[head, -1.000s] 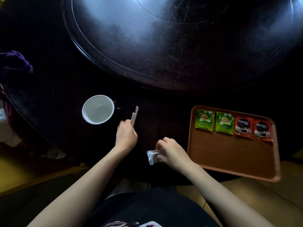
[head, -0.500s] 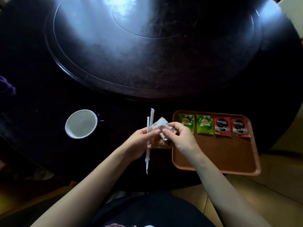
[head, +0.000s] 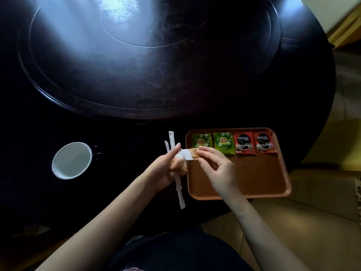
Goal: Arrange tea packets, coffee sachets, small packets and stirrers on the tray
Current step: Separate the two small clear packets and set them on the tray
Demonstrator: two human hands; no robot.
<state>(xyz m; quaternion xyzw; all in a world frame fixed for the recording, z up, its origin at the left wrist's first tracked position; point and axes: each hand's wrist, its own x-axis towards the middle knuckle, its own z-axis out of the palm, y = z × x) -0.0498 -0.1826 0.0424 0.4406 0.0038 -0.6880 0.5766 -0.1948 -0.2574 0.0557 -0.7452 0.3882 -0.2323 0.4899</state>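
Observation:
An orange tray [head: 254, 178] lies at the table's near right edge. Along its far side lie two green tea packets [head: 223, 142] and two red coffee sachets [head: 255, 142]. My left hand [head: 164, 171] is just left of the tray, shut on two white wrapped stirrers [head: 178, 184] and a bunch of small brown and white packets [head: 178, 166]. My right hand [head: 216, 165] is over the tray's left edge and pinches one small brown packet [head: 192, 153] from that bunch.
A white cup [head: 71, 160] stands on the dark round table [head: 58, 202] to the left of my hands. A large raised turntable [head: 148, 55] fills the table's centre. The tray's near half is bare. Tan floor shows at right.
My hands came together beside the tray. The right hand's small packets passed to the left hand with the stirrers, and the right hand now pulls one brown packet out. The camera has shifted left.

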